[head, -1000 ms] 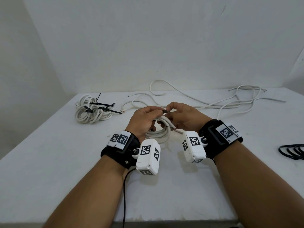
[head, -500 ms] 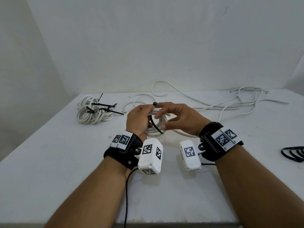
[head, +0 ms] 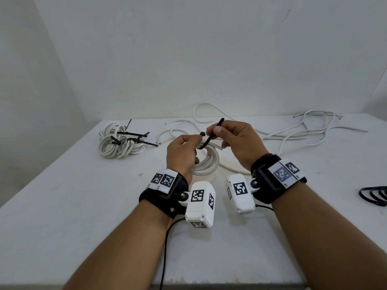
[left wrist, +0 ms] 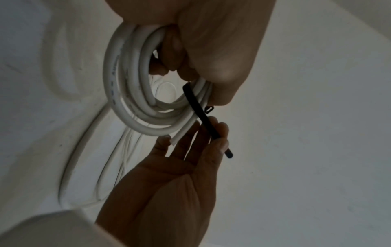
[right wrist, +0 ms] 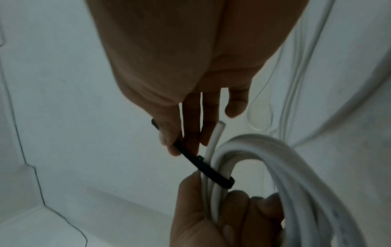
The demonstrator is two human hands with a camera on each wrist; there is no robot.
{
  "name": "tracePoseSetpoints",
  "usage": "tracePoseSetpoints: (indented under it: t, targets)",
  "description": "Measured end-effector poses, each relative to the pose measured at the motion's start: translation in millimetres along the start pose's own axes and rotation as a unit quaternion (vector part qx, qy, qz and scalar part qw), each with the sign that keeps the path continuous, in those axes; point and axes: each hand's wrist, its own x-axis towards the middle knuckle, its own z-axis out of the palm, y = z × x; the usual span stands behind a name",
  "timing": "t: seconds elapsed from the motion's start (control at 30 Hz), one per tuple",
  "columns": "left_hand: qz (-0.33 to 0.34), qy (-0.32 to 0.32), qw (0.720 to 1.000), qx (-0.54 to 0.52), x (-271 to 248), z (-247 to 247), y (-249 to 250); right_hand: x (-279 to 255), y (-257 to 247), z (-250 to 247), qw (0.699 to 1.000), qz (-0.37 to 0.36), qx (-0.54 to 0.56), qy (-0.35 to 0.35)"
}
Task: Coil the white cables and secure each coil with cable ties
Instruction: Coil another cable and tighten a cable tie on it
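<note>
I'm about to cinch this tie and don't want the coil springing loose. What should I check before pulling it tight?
1. Left hand grips the white cable coil: ok.
2. Thin black plastic cable tie passes around the bundled strands: ok.
3. Right hand pinches the tie's tail: ok.
4. Tail threaded through the tie's head: not ok, the head looks separate from the tail in the head view.
5. Loose cut end of the cable caught inside the tie: cannot tell.
6. Coil clear of the untidied white cables on the white table: cannot tell.
</note>
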Motion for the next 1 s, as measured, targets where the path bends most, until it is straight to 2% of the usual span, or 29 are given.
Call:
tracePoseSetpoints:
  t: [0.17,0.27,0.5,0.8,0.9,1.0]
  targets:
    - [0.003,-0.001,1.0,-0.002,-1,2,-1,-2,-7,9,0.992,0.067,0.103,0.036]
    - [0.004,0.017,1.0,0.004,1,0,-1,-3,-9,11,0.99,0.084,0.105,0.043]
    - [0.004,0.036,0.999,0.013,1,-3,-1,-6,-11,17,0.998,0.059,-0.005,0.029]
    - [0.008,0.036,0.999,0.014,2,-4,-3,-7,-13,18,0.994,0.064,-0.079,0.043]
    - [0.027,0.025,0.999,0.037,2,-5,-2,-5,-10,17,0.992,0.066,-0.096,0.057]
    - [0.076,-0.012,0.993,0.089,2,-7,-1,-5,-8,16,0.991,0.064,-0.102,0.065]
